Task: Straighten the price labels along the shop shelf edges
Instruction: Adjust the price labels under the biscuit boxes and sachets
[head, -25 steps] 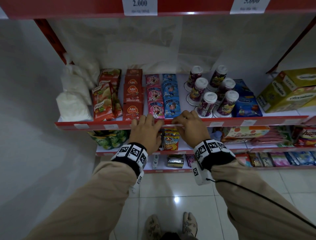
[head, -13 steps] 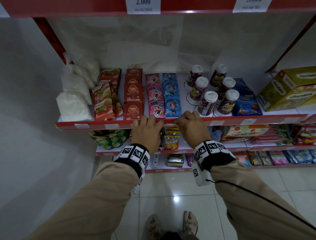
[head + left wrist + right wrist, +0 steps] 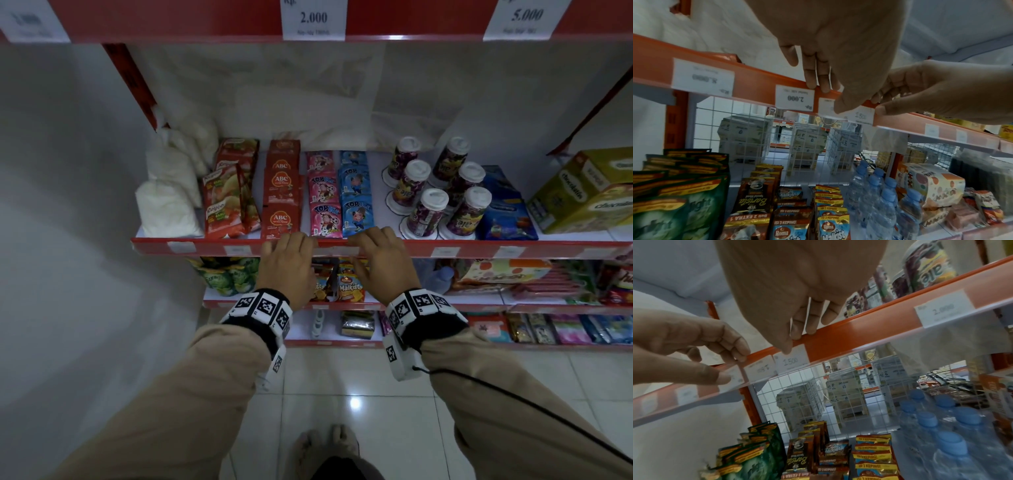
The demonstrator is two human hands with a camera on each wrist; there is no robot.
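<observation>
The red shelf edge (image 3: 476,249) carries small white price labels behind a clear strip. My left hand (image 3: 287,260) and right hand (image 3: 376,260) both hold this edge, a short gap apart, with one label (image 3: 335,251) showing between them. In the left wrist view my left hand (image 3: 831,99) has fingers over the top of the rail and its thumb on the strip front, beside the "2.000" label (image 3: 794,98). In the right wrist view my right hand (image 3: 793,331) pinches the rail with its thumb on the "1.500" label (image 3: 791,360). Next to that one sits an upside-down label (image 3: 759,369).
Sachets (image 3: 281,219), drink packets (image 3: 356,216) and white-lidded cups (image 3: 431,212) stand just behind the edge. A yellow carton (image 3: 589,192) lies to the right. The upper shelf edge holds larger labels (image 3: 313,19). Biscuit packs (image 3: 349,287) and water bottles (image 3: 941,431) fill the lower shelf.
Both hands stay on the same stretch of shelf edge, with the gap between them a little wider. The head view has tipped up, showing more of the upper shelf labels.
</observation>
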